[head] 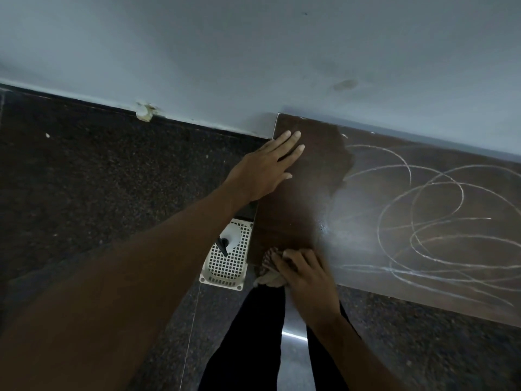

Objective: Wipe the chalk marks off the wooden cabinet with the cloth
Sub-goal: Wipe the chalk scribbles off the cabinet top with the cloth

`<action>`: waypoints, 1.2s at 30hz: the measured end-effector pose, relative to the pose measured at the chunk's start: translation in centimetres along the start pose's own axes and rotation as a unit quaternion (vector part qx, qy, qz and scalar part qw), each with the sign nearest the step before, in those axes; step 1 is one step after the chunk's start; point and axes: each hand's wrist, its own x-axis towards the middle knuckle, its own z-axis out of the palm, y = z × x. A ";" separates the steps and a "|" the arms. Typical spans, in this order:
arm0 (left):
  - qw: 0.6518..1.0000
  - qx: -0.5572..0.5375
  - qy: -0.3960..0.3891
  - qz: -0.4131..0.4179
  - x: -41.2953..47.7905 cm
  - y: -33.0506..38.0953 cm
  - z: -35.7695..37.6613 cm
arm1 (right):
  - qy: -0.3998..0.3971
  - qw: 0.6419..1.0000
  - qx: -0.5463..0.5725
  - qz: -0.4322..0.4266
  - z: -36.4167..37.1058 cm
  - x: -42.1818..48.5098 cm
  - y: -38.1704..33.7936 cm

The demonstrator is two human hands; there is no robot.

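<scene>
Curled fingers of the right hand [306, 275] bunch the cloth [269, 270] against the cabinet [296, 210] top's near edge; the left hand [267, 167] rests flat, fingers straight. Chalk marks [439, 221] cover the right side. Soft and light, the cloth likely wipes best wadded under the palm.

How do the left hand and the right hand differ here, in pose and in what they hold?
The left hand lies flat with straight fingers; the right hand has curled fingers. The left hand holds nothing; the right hand grips the cloth. The left hand is near the far left corner of the cabinet top; the right hand is at its near edge. Both are over the left end of the cabinet top.
</scene>
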 end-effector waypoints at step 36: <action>0.987 -0.094 -0.114 -0.059 -0.1 2.4 -2.3 | 0.089 0.945 0.020 0.314 -8.5 10.9 7.9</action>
